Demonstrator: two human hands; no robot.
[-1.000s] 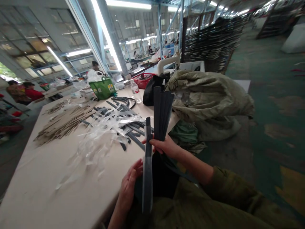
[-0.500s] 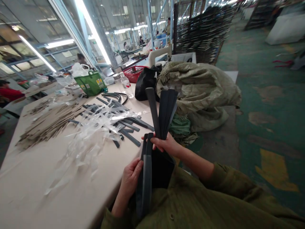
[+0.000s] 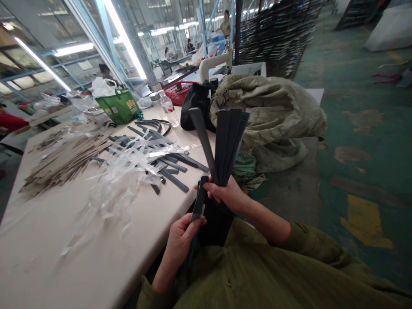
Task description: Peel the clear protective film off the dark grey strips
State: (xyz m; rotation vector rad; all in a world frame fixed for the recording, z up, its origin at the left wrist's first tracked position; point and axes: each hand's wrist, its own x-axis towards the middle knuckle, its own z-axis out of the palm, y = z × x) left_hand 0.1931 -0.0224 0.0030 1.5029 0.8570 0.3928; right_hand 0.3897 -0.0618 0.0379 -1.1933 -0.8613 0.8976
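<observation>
Grip, right (image 3: 230,193): closed on a dark strip fan (image 3: 225,148) near its lower ends, thumb also on a single strip (image 3: 201,194). Left grip (image 3: 180,235) pinches that strip lower down, where clear film shows. Both grips sit right of the green bag (image 3: 117,107) and nearer the wearer, beside the surface (image 3: 96,266).

Judgement: work along the strip's length, fan clamped firmly so none slide out.

Containers: green bag, white plastic at its mouth. Right of it, clear bottle (image 3: 166,105), fill unclear; beyond that, red basket (image 3: 174,97), contents indistinct. Well right of the bag, olive sack (image 3: 273,103), interior unreadable. Nearer than the bag: loose strips (image 3: 176,182), film pile (image 3: 125,165).
</observation>
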